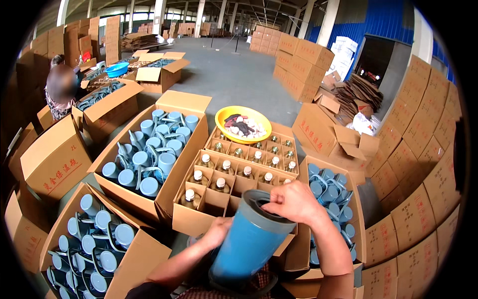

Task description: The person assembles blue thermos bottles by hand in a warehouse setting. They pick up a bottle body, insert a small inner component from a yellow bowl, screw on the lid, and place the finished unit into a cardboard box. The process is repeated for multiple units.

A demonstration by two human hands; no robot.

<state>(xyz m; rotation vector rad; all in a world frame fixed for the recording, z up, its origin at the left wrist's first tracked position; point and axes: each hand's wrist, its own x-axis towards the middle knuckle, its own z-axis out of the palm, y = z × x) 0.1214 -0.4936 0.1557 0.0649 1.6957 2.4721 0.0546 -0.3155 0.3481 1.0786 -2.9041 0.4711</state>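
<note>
A blue thermos casing (pixel 251 241) is tilted in front of my body, its grey-rimmed end facing up and away from me. My left hand (pixel 218 233) grips the casing's left side, its fingertips partly hidden behind it. At the upper end, the bent, closed fingers of my right hand (pixel 294 202) dip into the dark opening; what they pinch inside is hidden. Just beyond the casing stands a divided carton (pixel 186 219) of glass liners (pixel 220 184) with pale tops, some compartments holding none.
A yellow basin (pixel 221 124) with white pieces and dark and red bits rests on a farther divided carton. Cartons of blue thermoses (pixel 142 159) stand left and right (pixel 331 194). Stacked cartons (pixel 418 224) wall the right side. A person (pixel 60 87) is at far left.
</note>
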